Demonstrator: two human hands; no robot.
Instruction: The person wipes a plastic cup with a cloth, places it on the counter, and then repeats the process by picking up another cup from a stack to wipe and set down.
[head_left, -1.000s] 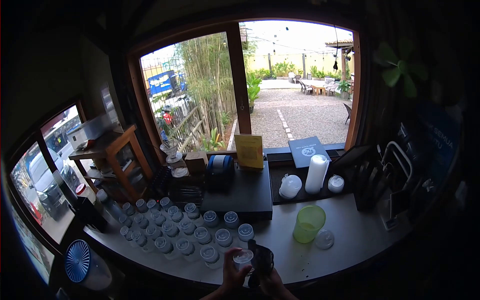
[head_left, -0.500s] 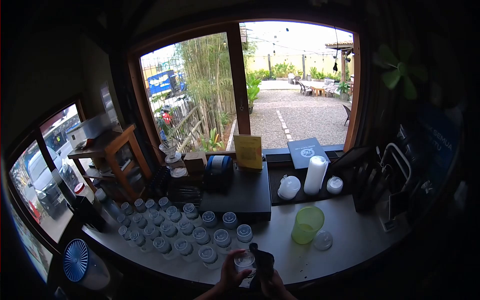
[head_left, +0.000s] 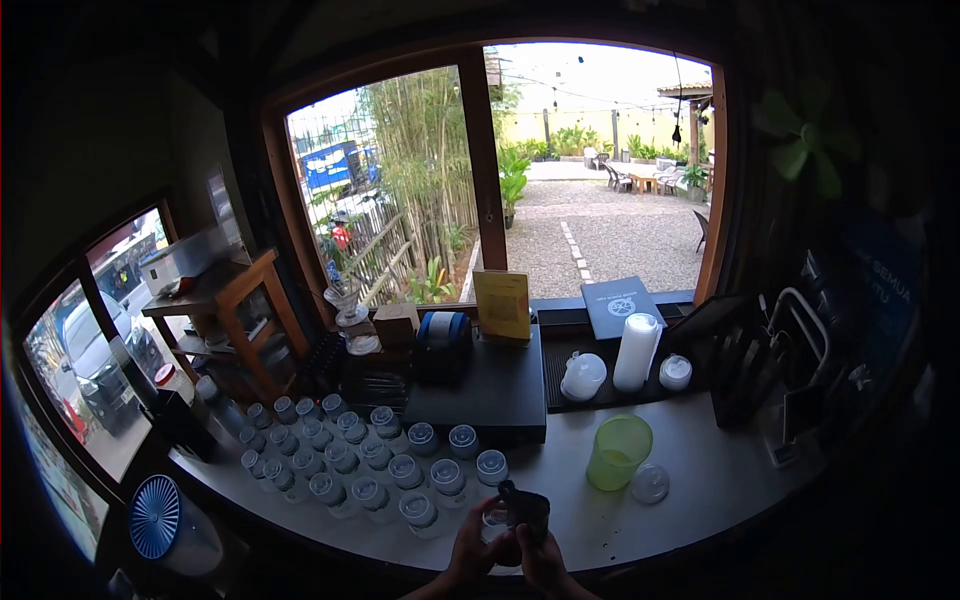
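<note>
**Two hands at the counter edge, a small bottle and a black device between them**

At the bottom of the head view, the left hand (head_left: 475, 545) is wrapped around a small clear bottle (head_left: 494, 522), its fingers curled about the bottle's side. The right hand (head_left: 543, 558) grips a black handheld device (head_left: 526, 510) that stands just beside the bottle and touches or nearly touches it (which of the two cannot be told at this size). Both hands are closed around what they hold, close together, low over the near edge of the grey counter (head_left: 700, 470).

Just to the left of the hands stands a cluster of capped bottles (head_left: 370, 462), arranged in rows on the counter and running back toward the left corner. The nearest of them is just beside the held bottle. To the right, well apart from the hands, sits a translucent green pitcher (head_left: 618, 452) with a clear round lid (head_left: 650, 484) lying flat next to it.

Behind the bottles is a black box-shaped unit (head_left: 490, 385), and on it a blue label printer (head_left: 442, 330) and a yellow card (head_left: 502, 305) standing upright. Further right stand a tall white stack of cups (head_left: 636, 352) and a white lidded jar (head_left: 581, 376). A blue fan (head_left: 160, 518) sits at the far left corner, below the window.
</note>
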